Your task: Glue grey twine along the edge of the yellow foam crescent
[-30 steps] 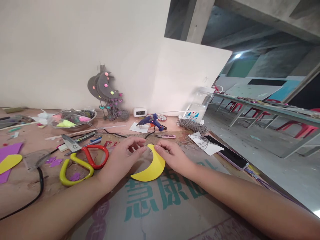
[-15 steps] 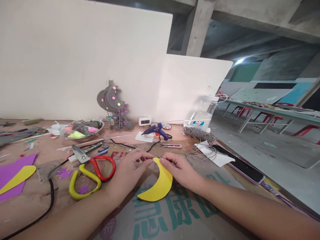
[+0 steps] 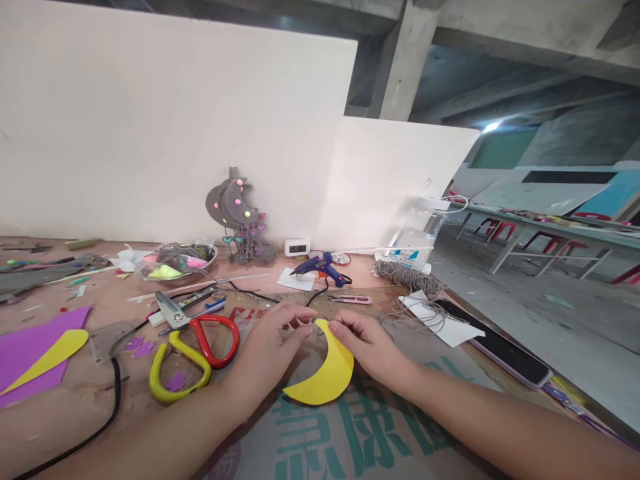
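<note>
The right hand (image 3: 369, 341) pinches a flat, smooth yellow crescent (image 3: 334, 375); whether the left hand (image 3: 273, 341) grips is unclear.

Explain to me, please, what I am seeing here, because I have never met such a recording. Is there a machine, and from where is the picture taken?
There is no machine here. You see a person's two bare hands, and the picture comes from one camera worn on that person's head, looking forward and down.

The right hand pinches a yellow crescent cutout near its upper tip. The left hand is curled beside that tip; I cannot tell whether it touches it.

The hands are above printed cardboard. Around them lie scissors with one red and one yellow handle, a blue glue gun, pink thread snips, gray cord and a phone. At the far left, another yellow cutout lies on a purple sheet.
</note>
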Demonstrator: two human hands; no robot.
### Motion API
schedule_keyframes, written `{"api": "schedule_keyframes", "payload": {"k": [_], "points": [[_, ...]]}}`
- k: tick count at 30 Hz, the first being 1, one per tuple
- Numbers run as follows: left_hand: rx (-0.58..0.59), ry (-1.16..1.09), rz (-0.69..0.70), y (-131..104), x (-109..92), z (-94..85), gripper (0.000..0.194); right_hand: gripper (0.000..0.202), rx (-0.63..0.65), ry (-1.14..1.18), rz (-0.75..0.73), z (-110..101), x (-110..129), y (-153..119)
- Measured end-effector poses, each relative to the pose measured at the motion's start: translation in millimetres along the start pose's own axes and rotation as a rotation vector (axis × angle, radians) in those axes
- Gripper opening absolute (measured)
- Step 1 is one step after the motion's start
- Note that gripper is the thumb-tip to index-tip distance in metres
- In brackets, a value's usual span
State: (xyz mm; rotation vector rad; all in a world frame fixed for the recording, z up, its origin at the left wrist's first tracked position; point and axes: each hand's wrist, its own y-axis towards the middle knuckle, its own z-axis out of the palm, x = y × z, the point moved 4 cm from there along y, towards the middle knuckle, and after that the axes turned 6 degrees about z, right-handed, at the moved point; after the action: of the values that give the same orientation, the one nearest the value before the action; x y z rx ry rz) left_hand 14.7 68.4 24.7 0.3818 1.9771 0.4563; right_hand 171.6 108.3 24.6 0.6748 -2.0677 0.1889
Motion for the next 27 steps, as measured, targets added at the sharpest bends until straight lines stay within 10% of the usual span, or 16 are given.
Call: {"api": "schedule_keyframes", "payload": {"k": [27], "points": [[-0.024, 0.084, -0.005, -1.7, -0.2, 0.1, 0.024, 0.033, -0.017, -0.082, -0.038, 1.4, -1.7, 1.3]]}}
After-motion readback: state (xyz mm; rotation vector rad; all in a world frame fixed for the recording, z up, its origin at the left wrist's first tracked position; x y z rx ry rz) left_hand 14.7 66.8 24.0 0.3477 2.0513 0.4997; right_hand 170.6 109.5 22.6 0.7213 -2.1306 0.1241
